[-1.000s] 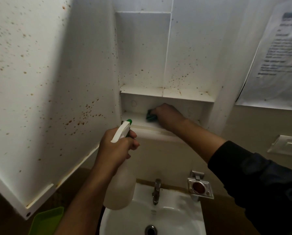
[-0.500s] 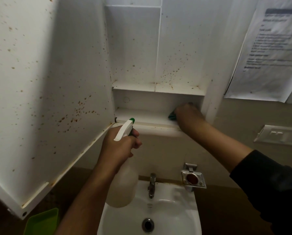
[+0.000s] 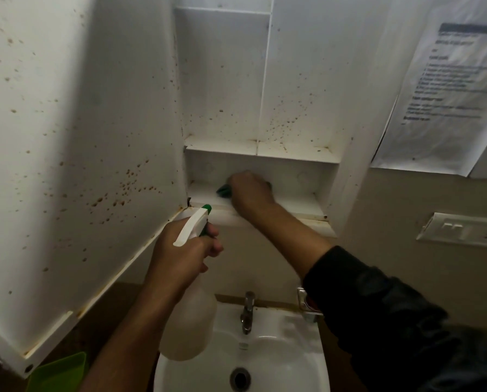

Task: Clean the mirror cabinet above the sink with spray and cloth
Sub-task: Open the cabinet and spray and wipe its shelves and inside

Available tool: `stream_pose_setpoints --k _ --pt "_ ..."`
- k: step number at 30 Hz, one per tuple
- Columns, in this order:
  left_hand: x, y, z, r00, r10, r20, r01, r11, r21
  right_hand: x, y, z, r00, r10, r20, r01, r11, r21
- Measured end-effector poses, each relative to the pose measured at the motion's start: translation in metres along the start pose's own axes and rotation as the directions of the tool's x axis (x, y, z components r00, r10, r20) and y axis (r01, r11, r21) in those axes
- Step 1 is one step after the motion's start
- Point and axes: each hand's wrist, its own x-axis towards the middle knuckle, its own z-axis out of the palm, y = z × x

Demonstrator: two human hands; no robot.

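My right hand (image 3: 250, 190) pinches the cloth (image 3: 224, 190) on the low shelf (image 3: 301, 200), which runs left-right; my left hand (image 3: 183, 256) grips the bottle (image 3: 188, 329) nearer me, below the shelf

Cabinet: we see the white open mirror cabinet (image 3: 293, 80) with brown speckles scattered on it.
Bottle: our translucent white plastic spray bottle (image 3: 190, 321) has a green nozzle tip.
Cloth: the dark green cleaning cloth (image 3: 224, 190).
Sink: the glossy white ceramic sink (image 3: 287, 363).
Tray: the lime green plastic tray (image 3: 58, 373).
Sleeve: the black fabric sleeve (image 3: 392, 321).
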Motion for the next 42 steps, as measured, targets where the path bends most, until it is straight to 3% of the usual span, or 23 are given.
stream_pose_setpoints --k 5,8,13,18,21,25,34,37,42 --pt "-0.001 0.000 0.001 1.000 -0.007 0.002 0.007 1.000 -0.015 0.010 -0.033 0.011 0.983 -0.178 0.036 0.176 0.983 0.052" --pt "0.000 0.000 0.001 1.000 -0.014 0.007 0.014 0.999 -0.033 0.005 -0.020 0.004 0.981 -0.192 0.036 0.191 0.981 0.035" --pt "0.001 0.000 0.003 1.000 -0.014 0.026 0.015 0.999 -0.040 -0.015 0.023 -0.019 0.999 -0.002 0.047 -0.005 0.991 0.135" --pt "0.002 0.001 0.007 0.998 -0.026 0.060 0.029 0.999 -0.044 -0.037 0.065 -0.034 0.989 0.145 0.040 -0.148 0.984 0.102" --pt "0.003 0.001 0.010 0.997 -0.030 0.073 0.034 0.998 -0.048 -0.040 0.080 -0.033 0.972 0.232 0.031 -0.232 0.973 -0.014" --pt "0.003 0.001 0.011 0.997 -0.021 0.076 0.023 0.999 -0.034 -0.043 0.070 -0.033 0.961 0.270 0.061 -0.257 0.952 -0.166" --pt "0.001 -0.003 0.004 0.997 -0.014 0.077 0.018 0.999 -0.046 -0.060 0.050 -0.037 0.969 0.234 0.084 -0.209 0.950 -0.233" --pt "0.000 -0.009 0.001 0.998 -0.016 0.065 0.019 0.999 -0.034 -0.067 0.054 -0.047 0.968 0.228 0.100 -0.214 0.968 -0.133" --pt "0.000 -0.021 0.001 0.998 -0.045 0.044 0.045 0.999 -0.008 -0.101 0.050 -0.068 0.970 0.243 -0.015 -0.220 0.901 0.373"
